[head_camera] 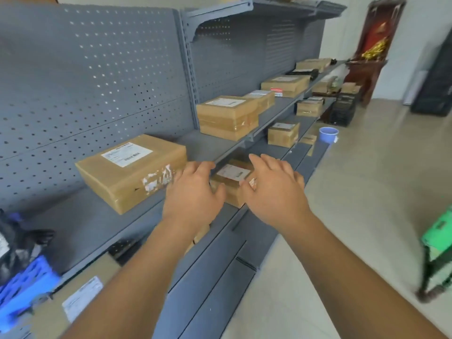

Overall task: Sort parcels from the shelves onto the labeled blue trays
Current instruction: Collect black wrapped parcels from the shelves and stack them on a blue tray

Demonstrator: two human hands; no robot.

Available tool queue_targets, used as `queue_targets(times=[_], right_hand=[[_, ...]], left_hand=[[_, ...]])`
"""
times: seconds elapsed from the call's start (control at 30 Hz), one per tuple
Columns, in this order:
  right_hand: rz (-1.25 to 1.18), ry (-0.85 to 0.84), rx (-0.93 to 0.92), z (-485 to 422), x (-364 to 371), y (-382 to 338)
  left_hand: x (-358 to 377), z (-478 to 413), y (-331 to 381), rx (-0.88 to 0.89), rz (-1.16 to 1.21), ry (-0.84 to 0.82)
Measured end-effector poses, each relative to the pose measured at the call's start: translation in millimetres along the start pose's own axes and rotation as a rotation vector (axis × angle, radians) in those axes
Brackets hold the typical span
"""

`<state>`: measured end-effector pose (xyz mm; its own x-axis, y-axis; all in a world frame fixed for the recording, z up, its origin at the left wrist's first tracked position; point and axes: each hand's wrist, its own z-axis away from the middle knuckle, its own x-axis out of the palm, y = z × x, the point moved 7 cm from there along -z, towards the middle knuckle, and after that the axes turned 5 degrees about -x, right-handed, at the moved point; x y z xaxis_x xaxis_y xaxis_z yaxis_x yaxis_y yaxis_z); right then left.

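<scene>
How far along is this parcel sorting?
Done: nothing I can confirm; the blue tray is barely in view. In hand: left hand and right hand flank a small parcel, fingers open. Left: many parcels sit on the shelves, like the large box.

matt grey metal shelf point(220, 143), taped cardboard parcels point(132, 170) with paper labels point(127, 155).

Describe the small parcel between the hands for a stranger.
Find the grey pegboard-backed metal shelving. One shelf below the large brown cardboard box with torn tape lies a small brown cardboard parcel. It alone sits between the left hand and right hand.
</scene>
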<state>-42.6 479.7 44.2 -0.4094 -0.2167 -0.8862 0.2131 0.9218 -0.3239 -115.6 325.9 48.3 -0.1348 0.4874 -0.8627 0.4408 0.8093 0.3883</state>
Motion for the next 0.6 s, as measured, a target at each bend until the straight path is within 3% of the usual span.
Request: queue_targets(times=[0.33, 0.6], right_hand=[[0.111, -0.011, 0.352, -14, -13, 165], [0.168, 0.037, 0.566, -79, -16, 256]], left_hand=[[127, -69, 138, 0.285, 0.082, -0.19], [206, -160, 216, 0.449, 0.157, -0.299]])
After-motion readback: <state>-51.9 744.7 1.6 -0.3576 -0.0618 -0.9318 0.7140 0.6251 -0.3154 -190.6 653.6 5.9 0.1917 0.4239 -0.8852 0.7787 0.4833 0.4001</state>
